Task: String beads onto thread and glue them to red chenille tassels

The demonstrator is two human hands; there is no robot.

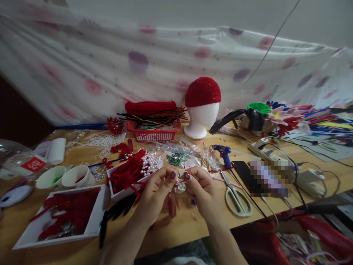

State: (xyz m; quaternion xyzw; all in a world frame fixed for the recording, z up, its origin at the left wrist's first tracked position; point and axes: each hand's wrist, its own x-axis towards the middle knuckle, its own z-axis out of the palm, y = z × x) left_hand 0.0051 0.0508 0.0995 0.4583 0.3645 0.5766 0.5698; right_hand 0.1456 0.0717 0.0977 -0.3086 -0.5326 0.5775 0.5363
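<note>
Over the front of the table my left hand [160,191] and my right hand [202,189] meet, thumbs and forefingers pinched close together. Between the fingertips a thin red strand [187,166] loops up. What else the fingers grip is too small to make out. A small white piece [180,188] shows just below the fingertips; I cannot tell whether it is held or lies behind. Below them a dark red strip [171,206] is blurred. To the right lie scissors [238,200] with pale handles and a blue glue gun [224,154].
White boxes [103,206] with red fuzzy pieces stand left, beside paper cups [75,176]. White beads [151,163] lie nearby. Behind are a red basket [154,135] and a foam head [202,116] wearing a red cap [203,92]. A phone [245,176] and power strips [264,151] with cables lie right.
</note>
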